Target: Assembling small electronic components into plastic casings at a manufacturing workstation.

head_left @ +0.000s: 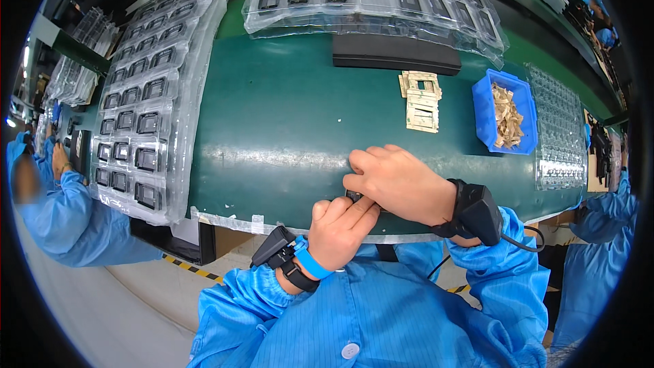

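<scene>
Both hands meet over the near edge of the green workbench [272, 102]. My left hand [340, 233] is closed, its fingers curled round a small black part [353, 195] of which only a sliver shows. From above, my right hand [398, 182] is pinched down onto the same part, thumb and forefinger together. Most of the part is hidden by my fingers, so its full shape cannot be made out. Beyond my right hand lies a small stack of cream adhesive sheets [422, 108] with rectangular cut-outs.
A clear tray [178, 116] of black rectangular frames stands at left; another tray [371, 10] lies at the back, behind a long black box [395, 54]. At right are a blue bin [483, 112] of tan paper scraps and an clear blister tray [558, 129]. Co-workers sit on both sides.
</scene>
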Action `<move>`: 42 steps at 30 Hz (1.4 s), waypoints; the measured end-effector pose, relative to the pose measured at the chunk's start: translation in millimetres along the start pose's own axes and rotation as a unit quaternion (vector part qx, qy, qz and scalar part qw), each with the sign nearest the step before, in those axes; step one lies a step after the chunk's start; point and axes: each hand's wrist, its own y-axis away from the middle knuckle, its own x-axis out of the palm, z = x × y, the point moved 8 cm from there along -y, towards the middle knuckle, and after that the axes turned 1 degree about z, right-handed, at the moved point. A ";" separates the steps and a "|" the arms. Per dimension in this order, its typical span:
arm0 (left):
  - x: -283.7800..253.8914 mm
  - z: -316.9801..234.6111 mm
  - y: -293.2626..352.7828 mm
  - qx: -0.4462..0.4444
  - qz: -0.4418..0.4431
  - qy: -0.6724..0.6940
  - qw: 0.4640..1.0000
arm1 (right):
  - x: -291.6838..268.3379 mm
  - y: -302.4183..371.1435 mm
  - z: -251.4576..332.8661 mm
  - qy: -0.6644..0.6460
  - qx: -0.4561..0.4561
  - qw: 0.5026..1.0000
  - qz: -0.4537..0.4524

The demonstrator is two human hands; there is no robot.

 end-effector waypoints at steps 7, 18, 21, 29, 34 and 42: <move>5.0 0.7 4.5 0.013 0.022 -0.015 1.000 | 2.1 -1.6 0.3 0.023 -0.001 1.000 -0.007; 4.7 0.9 4.6 0.004 0.022 -0.024 0.999 | 0.5 17.5 -11.6 -0.011 0.020 0.999 -0.039; 3.7 0.8 3.4 -0.015 0.009 -0.028 0.999 | -4.9 27.3 -15.8 -0.021 0.034 0.998 -0.057; 4.4 3.7 5.8 -0.048 -0.010 -0.039 0.998 | -32.9 69.5 -38.8 -0.038 0.119 0.988 -0.089; 3.2 2.4 3.2 -0.041 -0.010 -0.040 0.998 | -86.7 115.5 -71.2 -0.002 0.237 0.951 -0.199; -2.2 4.0 4.3 -0.064 0.023 -0.027 0.997 | -108.8 189.8 -142.1 -0.008 0.458 0.807 -0.371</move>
